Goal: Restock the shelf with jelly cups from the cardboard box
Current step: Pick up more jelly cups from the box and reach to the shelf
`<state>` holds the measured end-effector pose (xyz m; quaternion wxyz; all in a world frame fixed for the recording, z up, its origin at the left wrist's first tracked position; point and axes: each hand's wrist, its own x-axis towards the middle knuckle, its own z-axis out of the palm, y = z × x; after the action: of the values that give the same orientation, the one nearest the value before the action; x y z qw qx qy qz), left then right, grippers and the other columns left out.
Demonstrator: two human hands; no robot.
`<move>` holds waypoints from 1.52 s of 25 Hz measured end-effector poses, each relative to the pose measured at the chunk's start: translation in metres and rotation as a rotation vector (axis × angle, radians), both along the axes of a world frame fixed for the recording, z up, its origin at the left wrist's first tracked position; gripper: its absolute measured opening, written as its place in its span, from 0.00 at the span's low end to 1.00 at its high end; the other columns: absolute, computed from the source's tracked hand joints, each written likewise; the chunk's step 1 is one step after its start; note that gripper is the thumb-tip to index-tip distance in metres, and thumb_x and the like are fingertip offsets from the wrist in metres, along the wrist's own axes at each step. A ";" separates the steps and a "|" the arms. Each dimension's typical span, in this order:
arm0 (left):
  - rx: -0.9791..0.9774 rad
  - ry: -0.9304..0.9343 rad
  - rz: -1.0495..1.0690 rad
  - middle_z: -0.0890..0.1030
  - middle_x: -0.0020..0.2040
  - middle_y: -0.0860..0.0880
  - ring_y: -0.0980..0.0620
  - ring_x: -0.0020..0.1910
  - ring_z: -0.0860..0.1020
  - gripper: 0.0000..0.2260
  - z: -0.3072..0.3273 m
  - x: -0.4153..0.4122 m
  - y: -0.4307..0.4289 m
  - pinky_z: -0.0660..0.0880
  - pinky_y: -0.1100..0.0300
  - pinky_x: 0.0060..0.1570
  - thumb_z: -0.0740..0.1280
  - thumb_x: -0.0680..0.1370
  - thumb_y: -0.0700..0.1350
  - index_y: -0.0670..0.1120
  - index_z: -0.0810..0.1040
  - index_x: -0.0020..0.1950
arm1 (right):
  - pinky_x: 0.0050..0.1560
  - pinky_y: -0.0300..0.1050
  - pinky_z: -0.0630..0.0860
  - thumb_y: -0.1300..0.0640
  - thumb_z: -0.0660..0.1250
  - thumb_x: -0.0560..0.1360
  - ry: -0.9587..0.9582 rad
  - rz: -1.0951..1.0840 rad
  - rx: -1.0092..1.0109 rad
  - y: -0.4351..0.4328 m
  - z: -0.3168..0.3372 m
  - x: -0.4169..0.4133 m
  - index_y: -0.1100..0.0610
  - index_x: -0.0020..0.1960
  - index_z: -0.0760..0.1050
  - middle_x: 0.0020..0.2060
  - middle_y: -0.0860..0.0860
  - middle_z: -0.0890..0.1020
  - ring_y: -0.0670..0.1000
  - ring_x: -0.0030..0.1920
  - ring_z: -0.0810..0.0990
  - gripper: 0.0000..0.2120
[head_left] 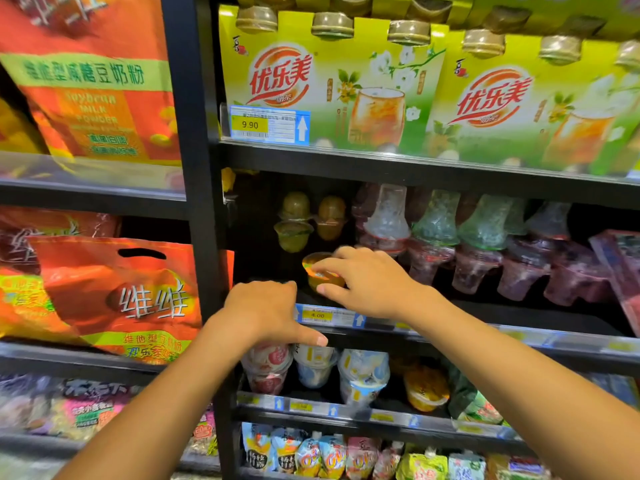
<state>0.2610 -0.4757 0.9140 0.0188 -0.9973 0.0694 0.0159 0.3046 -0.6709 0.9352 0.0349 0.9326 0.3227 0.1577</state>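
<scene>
Both of my hands reach into the middle shelf (450, 308) of a black store rack. My right hand (367, 282) holds an orange jelly cup (320, 273) at the shelf's left front, index finger over its lid and thumb under its side. My left hand (266, 310) is just left of it at the shelf edge. Its thumb points right along the price rail, and its fingers are hidden behind the hand. Further back, greenish and brown jelly cups (294, 220) stand stacked in pairs. The cardboard box is out of view.
Clear and purple drink cups (436, 237) fill the same shelf to the right. Green tea cartons (329, 81) sit on the shelf above, and yoghurt-style cups (315, 365) on the one below. Orange soy-milk powder bags (114, 292) fill the rack to the left. A 4.00 price tag (317, 316) hangs on the rail.
</scene>
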 end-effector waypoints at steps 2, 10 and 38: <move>0.051 -0.044 -0.022 0.79 0.64 0.53 0.48 0.63 0.78 0.46 -0.007 0.003 0.000 0.76 0.50 0.55 0.63 0.63 0.82 0.53 0.72 0.72 | 0.57 0.56 0.73 0.32 0.54 0.80 0.032 -0.067 -0.053 0.007 0.003 0.003 0.42 0.74 0.67 0.64 0.50 0.77 0.57 0.63 0.77 0.26; 0.075 -0.157 -0.028 0.81 0.61 0.53 0.48 0.59 0.79 0.41 -0.015 0.006 0.002 0.72 0.51 0.49 0.63 0.66 0.79 0.54 0.74 0.69 | 0.47 0.52 0.74 0.38 0.56 0.82 0.275 -0.270 -0.101 0.054 0.015 0.023 0.57 0.52 0.73 0.50 0.53 0.80 0.54 0.44 0.76 0.22; 0.109 -0.173 -0.063 0.80 0.58 0.51 0.47 0.56 0.79 0.38 -0.018 0.007 0.002 0.70 0.52 0.45 0.62 0.68 0.79 0.52 0.75 0.64 | 0.63 0.51 0.72 0.33 0.64 0.77 0.292 -0.420 0.011 0.064 0.004 0.100 0.60 0.78 0.58 0.72 0.58 0.70 0.60 0.69 0.72 0.42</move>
<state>0.2681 -0.4736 0.8959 0.0796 -0.9897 0.0980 -0.0673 0.4050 -0.6068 0.9396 0.0148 0.9923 0.1227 0.0124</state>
